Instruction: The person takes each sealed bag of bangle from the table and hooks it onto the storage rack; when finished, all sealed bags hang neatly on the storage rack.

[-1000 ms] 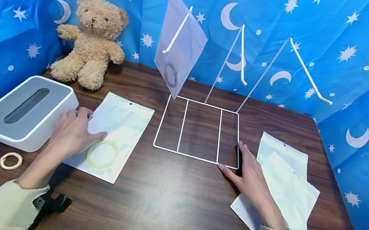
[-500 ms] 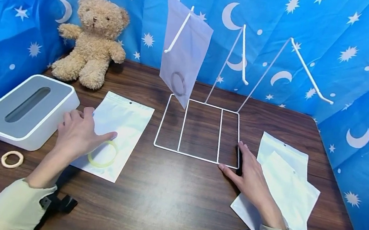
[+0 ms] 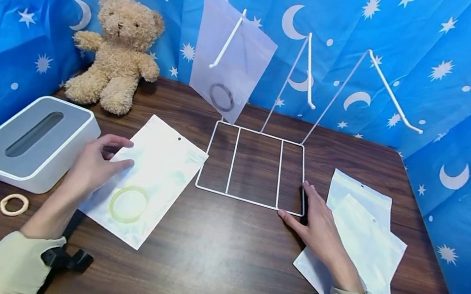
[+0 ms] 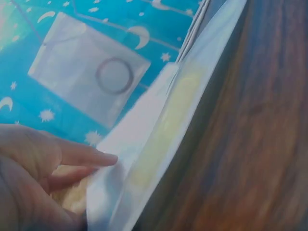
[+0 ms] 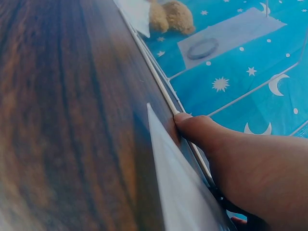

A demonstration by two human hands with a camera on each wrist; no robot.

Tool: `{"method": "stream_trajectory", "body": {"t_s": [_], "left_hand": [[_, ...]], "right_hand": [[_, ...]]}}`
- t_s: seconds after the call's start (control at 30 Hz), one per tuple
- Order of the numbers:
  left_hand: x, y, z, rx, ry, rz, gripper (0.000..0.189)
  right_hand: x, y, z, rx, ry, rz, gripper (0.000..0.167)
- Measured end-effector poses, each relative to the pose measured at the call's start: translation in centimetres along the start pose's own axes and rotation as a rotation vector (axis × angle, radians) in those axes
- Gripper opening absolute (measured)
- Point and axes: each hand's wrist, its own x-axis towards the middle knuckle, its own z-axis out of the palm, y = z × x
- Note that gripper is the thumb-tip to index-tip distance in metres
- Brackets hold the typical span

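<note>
In the head view, my left hand (image 3: 97, 163) pinches the left edge of a white zip bag (image 3: 171, 158) with thumb and index finger. The bag has a hang hole near its top and a pale yellow ring (image 3: 143, 204) showing through its front. From the left wrist, the bag (image 4: 127, 130) stands tilted, with shadow beneath it. My right hand (image 3: 319, 222) holds the front right corner of a white wire rack (image 3: 250, 200), thumb on the front rail. On the rack's left hook (image 3: 228, 41) hangs another zip bag (image 3: 210, 64), a dark ring inside it.
A tissue box (image 3: 0, 136) stands at the left, a beige ring (image 3: 13, 212) in front of it. A teddy bear (image 3: 117, 59) sits at the back. Several white bags (image 3: 365, 243) lie stacked at the right. The rack's middle hook (image 3: 310, 72) and right hook (image 3: 394, 96) hold nothing.
My left thumb and index finger have come together at the bag's edge; the bag has turned clockwise and shifted right. The hanging bag has swung. My right hand stays put.
</note>
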Motion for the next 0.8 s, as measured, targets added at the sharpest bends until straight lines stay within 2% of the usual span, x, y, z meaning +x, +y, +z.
{"method": "stream_trajectory", "body": {"t_s": [0.1,0.2,0.3,0.37,0.47,0.53,0.6,0.7,0.8], "left_hand": [[0.0,-0.1,-0.4,-0.094,-0.046,-0.044,0.036],[0.0,-0.3,-0.6,-0.124,-0.064,-0.069,0.038],[0.0,-0.5,-0.7,-0.135,-0.049,-0.033,0.040],[-0.1,-0.4,-0.6,-0.121,-0.012,0.026,0.038],[-0.6,0.6,-0.6,-0.128,0.073,0.188,0.031],[-1.2,2.0,-0.7,-0.120,0.138,0.325,0.025],[-2.0,4.0,-0.8,-0.123,0.180,0.485,0.025],[-3.3,7.3,-1.1,-0.128,0.184,0.698,0.031],[-4.4,10.2,-1.1,-0.200,0.131,0.864,0.034]], "right_hand": [[0.0,0.1,0.0,0.002,0.008,-0.010,0.098],[0.0,0.2,0.1,0.006,0.014,-0.018,0.097],[0.0,0.3,0.1,0.008,0.010,-0.016,0.098],[-0.1,0.3,0.2,0.007,0.008,-0.011,0.098],[-0.2,0.3,0.2,0.005,0.005,-0.003,0.098],[-0.2,0.3,0.2,0.007,0.000,0.002,0.098],[-0.2,0.2,0.1,0.010,-0.003,0.003,0.098],[-0.3,0.1,0.0,0.011,-0.004,0.000,0.098],[-0.3,0.1,-0.2,0.009,0.007,-0.007,0.097]]}}
